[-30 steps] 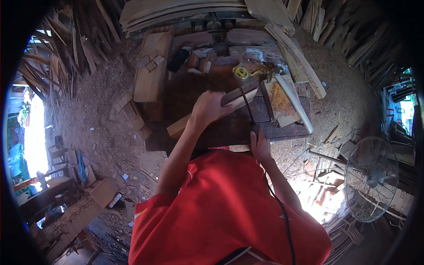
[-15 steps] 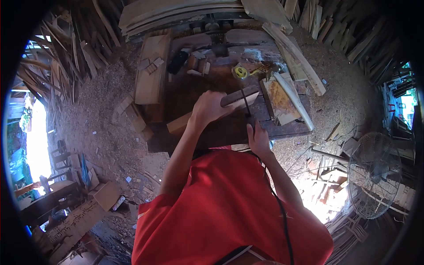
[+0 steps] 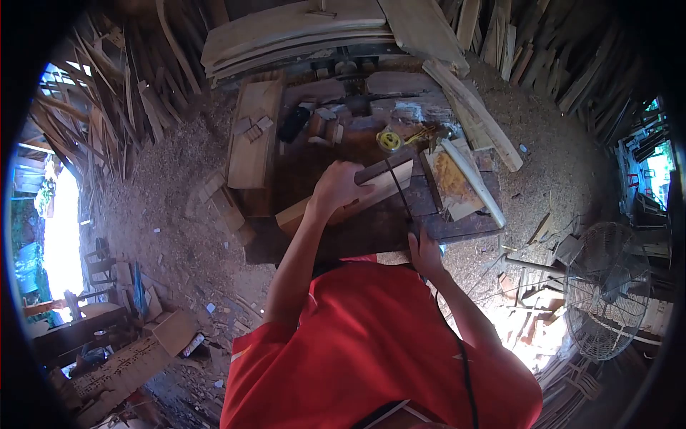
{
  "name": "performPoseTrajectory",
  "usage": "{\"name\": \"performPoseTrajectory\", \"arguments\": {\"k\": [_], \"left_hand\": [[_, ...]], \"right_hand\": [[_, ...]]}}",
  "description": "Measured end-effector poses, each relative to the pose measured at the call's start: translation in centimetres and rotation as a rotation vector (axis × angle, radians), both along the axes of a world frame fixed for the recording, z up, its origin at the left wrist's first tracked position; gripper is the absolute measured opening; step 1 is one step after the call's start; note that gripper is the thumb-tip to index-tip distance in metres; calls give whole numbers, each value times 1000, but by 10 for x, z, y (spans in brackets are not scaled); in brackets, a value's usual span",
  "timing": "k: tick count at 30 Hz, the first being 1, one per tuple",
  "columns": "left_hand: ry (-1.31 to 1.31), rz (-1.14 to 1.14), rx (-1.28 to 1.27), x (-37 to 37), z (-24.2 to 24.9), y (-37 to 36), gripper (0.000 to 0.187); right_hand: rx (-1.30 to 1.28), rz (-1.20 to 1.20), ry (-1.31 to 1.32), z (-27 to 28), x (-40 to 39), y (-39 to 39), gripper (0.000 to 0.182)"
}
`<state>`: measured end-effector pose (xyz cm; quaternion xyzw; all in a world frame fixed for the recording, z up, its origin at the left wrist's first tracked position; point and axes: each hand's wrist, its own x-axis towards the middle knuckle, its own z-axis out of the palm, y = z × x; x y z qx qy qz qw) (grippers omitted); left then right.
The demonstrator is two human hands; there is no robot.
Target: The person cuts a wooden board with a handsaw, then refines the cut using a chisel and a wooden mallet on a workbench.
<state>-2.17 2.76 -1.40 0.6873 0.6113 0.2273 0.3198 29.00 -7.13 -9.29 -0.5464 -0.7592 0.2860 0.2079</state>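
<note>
My left hand (image 3: 336, 187) is closed over a wooden piece (image 3: 391, 184) with a dark upper face and a pale side, pressing it on the dark workbench (image 3: 314, 243). My right hand (image 3: 426, 256) is wrapped around the handle of a saw, low at the bench's near edge. The thin dark saw blade (image 3: 400, 191) lies across the piece near its right end, seen almost edge-on. Whether it has cut into the wood cannot be made out. Beyond the piece rests a yellow tape measure (image 3: 389, 141).
A stained board (image 3: 450, 179) with a pale strip lies right on the bench. Small blocks (image 3: 325, 131) and a dark object (image 3: 294, 124) sit at back left, near a long wooden box-like piece (image 3: 250, 161). A wire-caged fan (image 3: 607, 289) stands at right. Planks (image 3: 300, 32) are stacked behind.
My right hand has drawn the saw back toward my body, so more blade shows between hand and wood. My left hand keeps its hold on the piece. The view has shifted slightly.
</note>
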Motion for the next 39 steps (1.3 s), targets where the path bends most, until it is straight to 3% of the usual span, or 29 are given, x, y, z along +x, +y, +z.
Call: {"name": "performPoseTrajectory", "arguments": {"k": [2,5,9,12,13,14,17,20,23,26,29,32,36,39], "left_hand": [[-1,5,-10,0,-2,-1,49],[17,36,212,8,-5,-11,41],[23,1,69,4,7,-6,40],[-21,11,-63,2,14,-5,39],[9,24,9,4,12,-7,38],[39,31,83,6,5,-9,38],[44,16,104,10,3,-12,39],[23,6,15,8,12,-10,44],[-1,13,-8,1,9,-4,48],[18,-1,102,5,1,-8,43],[37,2,55,11,6,-13,53],[40,-15,-41,6,15,-8,55],[30,47,154,11,12,-18,42],[38,37,99,13,11,-19,44]], "right_hand": [[-77,-2,-33,-3,0,4,48],[-133,-16,-6,25,-32,32,48],[-185,-14,-25,14,-30,29,56],[-23,18,36,-14,7,-1,57],[5,22,57,-9,4,-2,57],[-179,3,-32,-4,2,-1,59],[-275,-50,1,31,-38,37,53],[-105,-37,65,17,-39,36,50],[-126,-48,-6,-2,-7,0,50],[-78,-30,79,1,-12,8,47],[-161,-21,7,32,-46,50,52],[-55,-24,60,19,-42,41,52],[-128,-5,73,6,-12,10,51],[-169,-3,64,19,-22,25,52]]}}
